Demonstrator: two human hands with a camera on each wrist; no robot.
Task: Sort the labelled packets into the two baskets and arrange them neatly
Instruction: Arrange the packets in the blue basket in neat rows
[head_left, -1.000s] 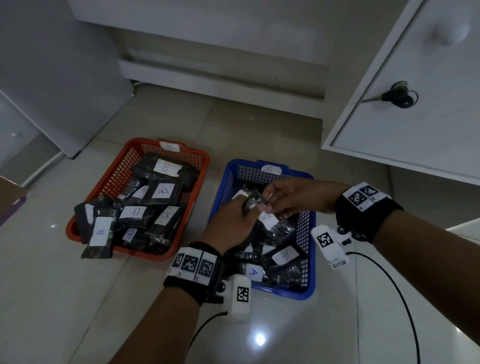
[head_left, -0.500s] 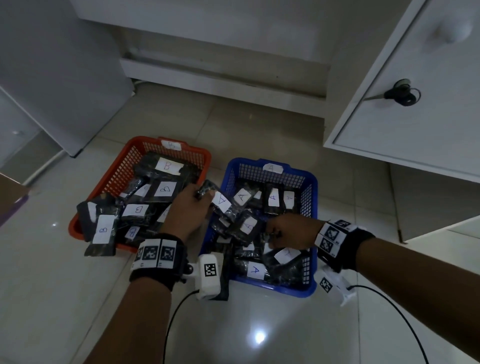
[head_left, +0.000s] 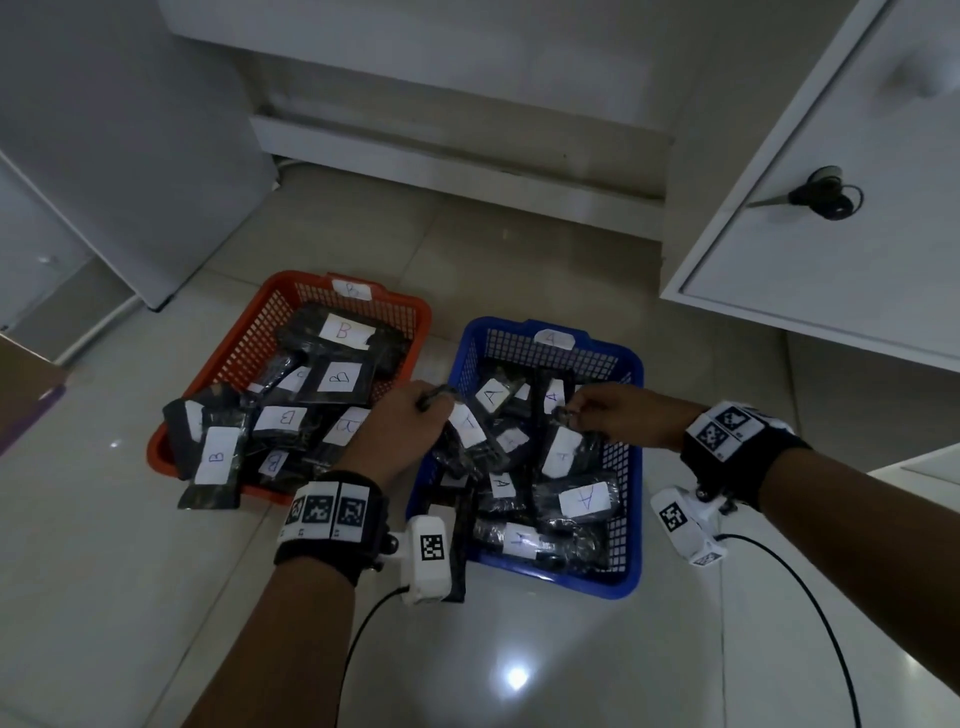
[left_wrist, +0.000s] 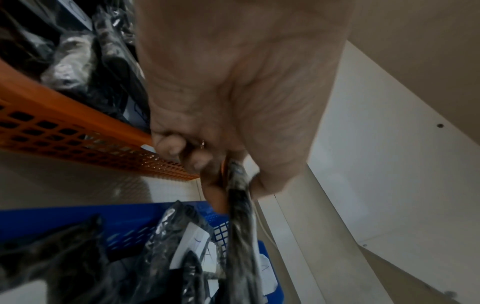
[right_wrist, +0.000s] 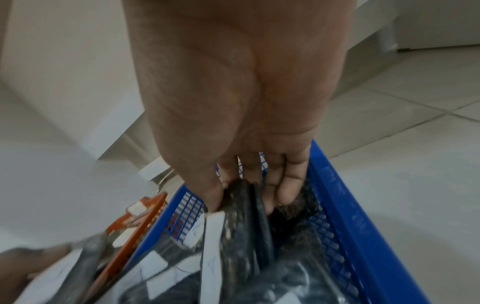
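Head view shows the tiled floor (head_left: 519, 649) carrying two mesh baskets side by side: the orange basket (head_left: 249, 358), tagged B at its far rim, and the blue basket (head_left: 631, 519), tagged A. Both are heaped with dark plastic packets wearing white labels; one B packet (head_left: 215, 460) hangs over the orange basket's near-left corner, so that side is sorted but not neat.

Compared with half a second ago, the left hand (head_left: 400, 434) has lifted its packet (head_left: 470, 434) clear of the pile at the blue basket's left wall, and the right hand (head_left: 613, 415), which then lay low in the basket's near half, has come up with a packet of its own (head_left: 563, 449). A second ago both hands met on a single packet above the far end.

In the left wrist view the thumb and curled fingers (left_wrist: 182, 148) pinch the packet's top edge, and it dangles between the two baskets' rims. In the right wrist view the thumb and pressed-together fingers (right_wrist: 285, 185) pinch the other packet's top, hanging inside the blue basket.

Each hand now holding one upright packet suggests the arranging stage: standing A packets in rows, with loose ones left flat below.
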